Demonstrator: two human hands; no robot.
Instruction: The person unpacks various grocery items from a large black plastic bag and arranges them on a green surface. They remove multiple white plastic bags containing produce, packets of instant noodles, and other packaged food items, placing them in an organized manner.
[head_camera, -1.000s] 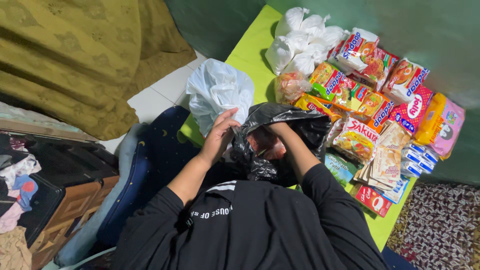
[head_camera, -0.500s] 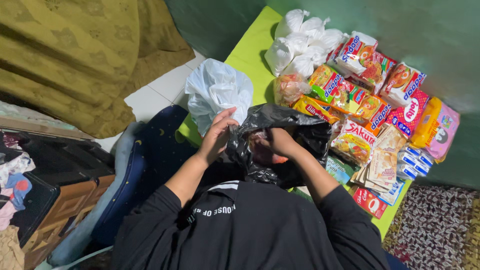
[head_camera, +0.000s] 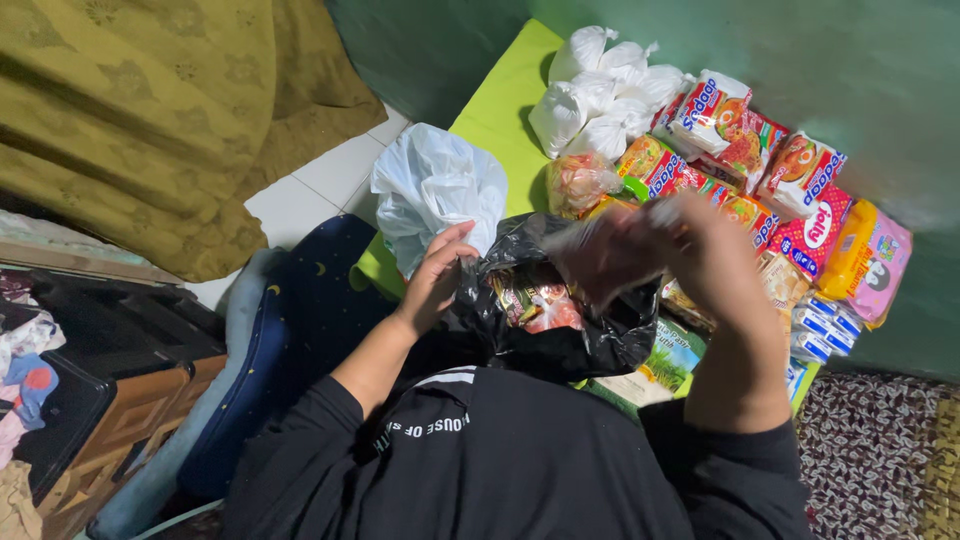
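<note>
Meanwhile left hand (head_camera: 437, 272) pinches the crinkled black plastic bag's (head_camera: 560, 335) rim, keeping it open; raised right hand (head_camera: 700, 250) grips a blurred clear packet (head_camera: 600, 255).

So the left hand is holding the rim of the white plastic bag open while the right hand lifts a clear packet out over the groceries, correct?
Not quite. In the head view the left hand holds the rim of the black plastic bag, not the white plastic bag lying beyond it. The rest stands: the right hand lifts a blurred clear packet over the groceries.
</note>
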